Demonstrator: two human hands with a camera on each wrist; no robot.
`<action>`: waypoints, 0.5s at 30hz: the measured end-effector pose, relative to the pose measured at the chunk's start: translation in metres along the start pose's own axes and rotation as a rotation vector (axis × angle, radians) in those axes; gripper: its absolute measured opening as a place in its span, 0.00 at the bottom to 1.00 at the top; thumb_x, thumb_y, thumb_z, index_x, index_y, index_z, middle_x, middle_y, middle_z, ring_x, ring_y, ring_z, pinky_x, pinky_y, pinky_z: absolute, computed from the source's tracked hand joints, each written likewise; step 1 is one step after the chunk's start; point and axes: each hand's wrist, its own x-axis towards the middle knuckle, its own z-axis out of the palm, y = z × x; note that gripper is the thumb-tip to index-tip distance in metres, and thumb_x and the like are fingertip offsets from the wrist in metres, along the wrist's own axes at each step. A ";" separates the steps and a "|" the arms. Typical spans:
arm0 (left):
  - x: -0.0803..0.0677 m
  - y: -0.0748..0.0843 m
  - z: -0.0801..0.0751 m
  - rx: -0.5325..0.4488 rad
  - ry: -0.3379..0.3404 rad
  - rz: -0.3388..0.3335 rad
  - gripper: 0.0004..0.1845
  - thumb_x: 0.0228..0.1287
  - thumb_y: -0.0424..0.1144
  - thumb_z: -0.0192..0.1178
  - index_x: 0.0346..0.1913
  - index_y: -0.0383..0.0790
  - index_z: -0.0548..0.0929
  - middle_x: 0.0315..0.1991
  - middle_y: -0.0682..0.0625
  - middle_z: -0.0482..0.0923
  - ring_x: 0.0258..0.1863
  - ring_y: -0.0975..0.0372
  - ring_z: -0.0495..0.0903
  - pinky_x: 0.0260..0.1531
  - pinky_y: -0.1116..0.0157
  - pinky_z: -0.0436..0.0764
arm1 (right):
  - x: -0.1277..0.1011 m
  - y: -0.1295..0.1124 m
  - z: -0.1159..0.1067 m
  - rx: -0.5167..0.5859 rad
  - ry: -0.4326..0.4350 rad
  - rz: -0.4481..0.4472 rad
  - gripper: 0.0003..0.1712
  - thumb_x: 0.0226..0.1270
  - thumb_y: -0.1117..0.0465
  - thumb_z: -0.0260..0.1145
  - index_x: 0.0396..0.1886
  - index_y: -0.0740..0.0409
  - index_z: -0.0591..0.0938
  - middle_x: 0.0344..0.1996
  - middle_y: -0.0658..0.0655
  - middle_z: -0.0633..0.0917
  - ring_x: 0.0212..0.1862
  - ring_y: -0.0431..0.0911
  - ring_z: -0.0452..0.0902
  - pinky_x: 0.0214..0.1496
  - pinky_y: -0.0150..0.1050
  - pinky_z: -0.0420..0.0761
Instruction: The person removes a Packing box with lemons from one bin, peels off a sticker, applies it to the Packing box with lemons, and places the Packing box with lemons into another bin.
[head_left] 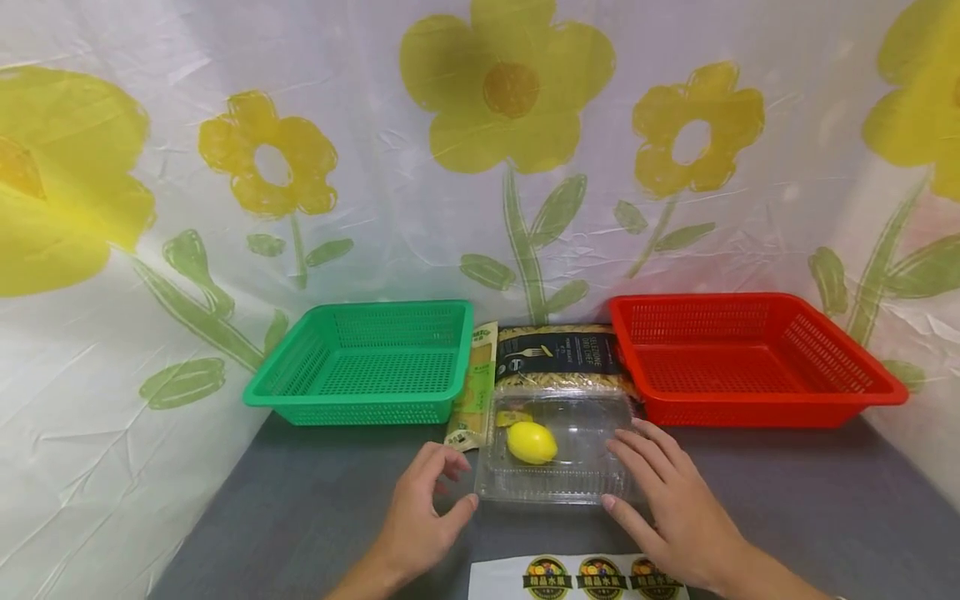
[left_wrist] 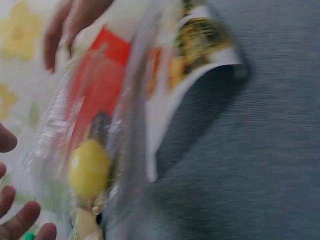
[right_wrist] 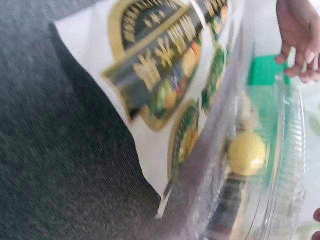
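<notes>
A clear plastic clamshell box (head_left: pixel 577 487) lies in front of me, with a yellow lemon (head_left: pixel 532 442) showing through its left half. My left hand (head_left: pixel 422 517) is beside the box's left front corner, fingers loosely bent and holding nothing. At the right side my right hand (head_left: pixel 678 517) has its fingers spread against or just over the box's edge; whether they touch is hard to tell. The left wrist view is blurred but shows the lemon (left_wrist: pixel 90 169) through the plastic. In the right wrist view the box (right_wrist: pixel 287 150) shows its ridged rim.
A sheet of round fruit stickers (head_left: pixel 510 575) lies at the table's near edge. Behind the box are a pasta bag (head_left: pixel 558 354) and a slim tan-and-green packet (head_left: pixel 474 392). A green basket (head_left: pixel 367 412) stands on the left, a red basket (head_left: pixel 750 414) on the right. A flowered cloth hangs behind.
</notes>
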 end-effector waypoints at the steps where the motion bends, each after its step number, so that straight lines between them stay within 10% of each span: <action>1: -0.003 0.001 0.001 0.027 -0.024 0.041 0.18 0.53 0.31 0.70 0.45 0.49 0.79 0.44 0.55 0.74 0.42 0.61 0.76 0.39 0.60 0.80 | 0.000 -0.002 0.000 0.001 0.004 -0.035 0.33 0.64 0.49 0.71 0.67 0.53 0.76 0.64 0.54 0.77 0.72 0.56 0.63 0.79 0.31 0.40; 15: -0.018 0.002 0.012 0.272 -0.465 0.309 0.16 0.64 0.50 0.68 0.51 0.49 0.80 0.44 0.59 0.74 0.41 0.71 0.71 0.39 0.71 0.75 | 0.006 -0.032 0.011 0.194 -0.038 -0.296 0.19 0.69 0.53 0.70 0.57 0.48 0.80 0.51 0.44 0.80 0.55 0.41 0.72 0.60 0.28 0.70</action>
